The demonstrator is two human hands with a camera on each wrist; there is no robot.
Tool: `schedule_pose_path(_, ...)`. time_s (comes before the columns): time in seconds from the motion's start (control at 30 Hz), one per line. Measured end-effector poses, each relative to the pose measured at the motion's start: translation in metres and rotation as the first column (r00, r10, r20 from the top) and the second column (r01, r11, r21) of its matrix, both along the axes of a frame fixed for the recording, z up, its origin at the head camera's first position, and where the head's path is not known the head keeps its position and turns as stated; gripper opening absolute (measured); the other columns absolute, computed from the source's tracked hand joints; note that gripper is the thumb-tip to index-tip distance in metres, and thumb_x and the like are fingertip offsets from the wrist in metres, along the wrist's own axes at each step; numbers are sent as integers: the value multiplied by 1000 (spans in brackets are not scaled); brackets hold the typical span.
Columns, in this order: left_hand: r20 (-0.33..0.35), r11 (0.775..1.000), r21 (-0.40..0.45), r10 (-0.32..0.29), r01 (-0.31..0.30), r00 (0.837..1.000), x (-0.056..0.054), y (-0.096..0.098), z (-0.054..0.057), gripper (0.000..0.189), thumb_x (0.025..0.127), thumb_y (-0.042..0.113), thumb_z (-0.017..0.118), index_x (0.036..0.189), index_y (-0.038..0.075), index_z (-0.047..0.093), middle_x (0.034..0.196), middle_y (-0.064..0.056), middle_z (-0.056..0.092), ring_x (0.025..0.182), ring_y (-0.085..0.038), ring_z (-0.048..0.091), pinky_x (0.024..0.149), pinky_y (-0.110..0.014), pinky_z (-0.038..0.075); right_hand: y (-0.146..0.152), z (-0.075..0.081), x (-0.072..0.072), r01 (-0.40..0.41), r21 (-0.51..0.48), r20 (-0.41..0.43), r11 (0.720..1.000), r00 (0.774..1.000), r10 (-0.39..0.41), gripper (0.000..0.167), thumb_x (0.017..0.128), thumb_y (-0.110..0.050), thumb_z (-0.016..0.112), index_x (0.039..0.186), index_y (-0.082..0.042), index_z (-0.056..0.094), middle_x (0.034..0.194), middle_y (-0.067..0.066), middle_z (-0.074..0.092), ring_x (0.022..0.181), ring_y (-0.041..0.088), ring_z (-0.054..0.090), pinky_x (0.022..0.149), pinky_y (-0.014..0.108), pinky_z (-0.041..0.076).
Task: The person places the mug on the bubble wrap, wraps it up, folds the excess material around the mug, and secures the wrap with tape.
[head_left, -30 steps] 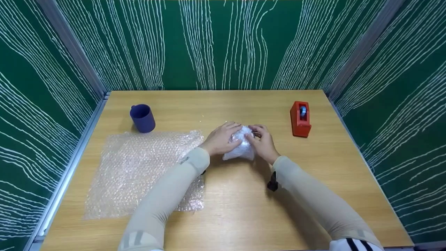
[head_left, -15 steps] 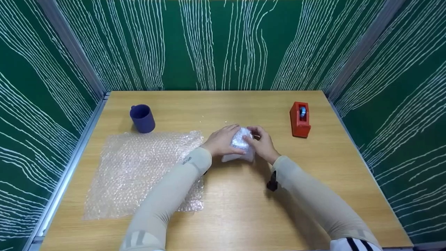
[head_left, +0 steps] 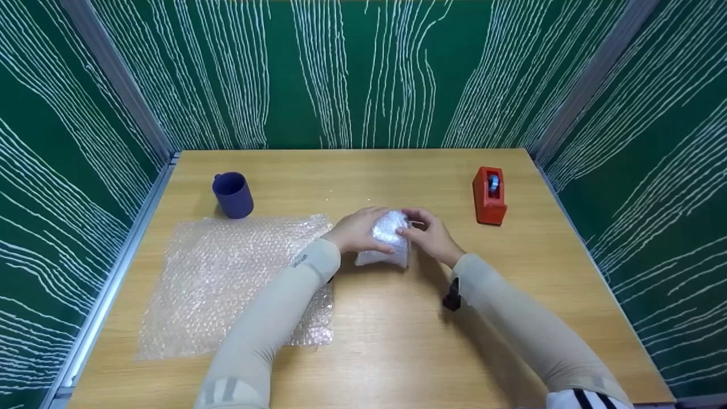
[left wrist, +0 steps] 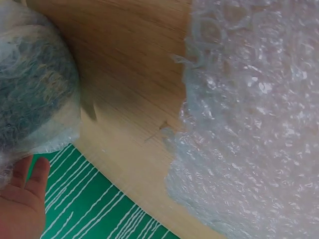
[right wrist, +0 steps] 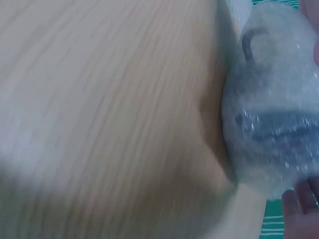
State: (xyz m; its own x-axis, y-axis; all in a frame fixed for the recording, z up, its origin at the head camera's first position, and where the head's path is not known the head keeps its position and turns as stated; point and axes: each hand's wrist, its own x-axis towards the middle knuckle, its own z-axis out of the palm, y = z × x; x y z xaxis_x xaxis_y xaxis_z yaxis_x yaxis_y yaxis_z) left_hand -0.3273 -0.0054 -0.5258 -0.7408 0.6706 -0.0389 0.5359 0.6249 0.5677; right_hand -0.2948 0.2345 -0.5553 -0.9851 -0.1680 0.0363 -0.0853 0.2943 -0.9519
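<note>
Between both hands, around the middle of the table, stands a bundle wrapped in bubble wrap (head_left: 391,230). My left hand (head_left: 359,232) grips its left side, thumb across the front. On the right side, the thumb and fingers of my right hand (head_left: 430,234) pinch the wrap near the top. Dark patches show through the wrapped bundle (right wrist: 274,114) in the right wrist view, with a curved dark shape near its top; the contents are otherwise hidden. The left wrist view catches part of the same bundle (left wrist: 37,84) at its left edge, with fingertips below it.
A flat sheet of bubble wrap (head_left: 227,284) covers the left of the table, partly under my left forearm. Behind it stands a purple mug (head_left: 234,199). At the back right sits a red tape dispenser (head_left: 489,199). Green walls (head_left: 363,74) enclose the table.
The bundle has shifted slightly left and towards me, and its wrap looks smoother at the top. Both hands have stayed on it, adjusting a little. Mug, sheet and dispenser have stayed in place.
</note>
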Motion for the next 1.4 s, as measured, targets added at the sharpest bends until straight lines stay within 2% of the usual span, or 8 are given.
schedule_pose_path(0.13,25,1000,18,25,-25,999,0,0,-2,108,84,57,89,169,13,39,175,-9,40,162,-30,38,135,-46,31,15,6,0,2,46,5,999,1000,-2,66,99,-23,82,154,1,55,160,25,55,151,40,50,132,53,36)
schedule_pose_path(0.37,50,999,24,44,-45,998,0,1,-4,110,83,55,91,170,15,38,176,-7,39,163,-29,37,136,-45,29,49,13,3,71,130,50,989,996,-78,72,100,-36,82,160,-11,51,166,14,52,156,34,46,133,52,34)
schedule_pose_path(0.53,55,999,24,41,-42,998,1,1,-3,112,83,53,91,170,12,35,177,-10,37,164,-32,35,136,-47,27,72,15,4,100,146,43,984,993,-107,76,100,-38,81,162,-9,48,166,15,51,155,35,45,134,53,33)
schedule_pose_path(0.8,72,997,32,61,-64,996,2,2,-3,112,81,53,93,170,14,37,176,-10,38,162,-32,38,136,-48,29,103,19,3,175,156,-5,972,984,-177,71,102,-32,78,160,-4,49,163,19,52,152,39,47,132,54,35)
schedule_pose_path(1.0,59,997,29,65,-67,996,-1,3,-8,110,82,53,92,169,14,38,176,-8,39,162,-32,38,135,-47,30,123,22,0,259,161,-4,952,965,-262,69,103,-28,78,161,-5,49,162,20,53,150,40,49,131,53,37)
schedule_pose_path(1.23,86,994,56,87,-92,992,1,4,-8,112,81,51,94,170,15,37,176,-11,37,162,-32,38,135,-48,29,145,25,-2,339,183,71,923,932,-357,80,100,-44,78,166,-13,44,165,18,49,147,35,49,129,50,42)
schedule_pose_path(1.4,102,993,65,94,-101,990,2,3,-7,112,80,50,95,169,16,39,176,-9,39,160,-32,41,134,-48,31,159,24,-7,386,202,81,900,909,-408,77,103,-44,75,167,-16,43,164,16,48,143,33,47,128,48,43)
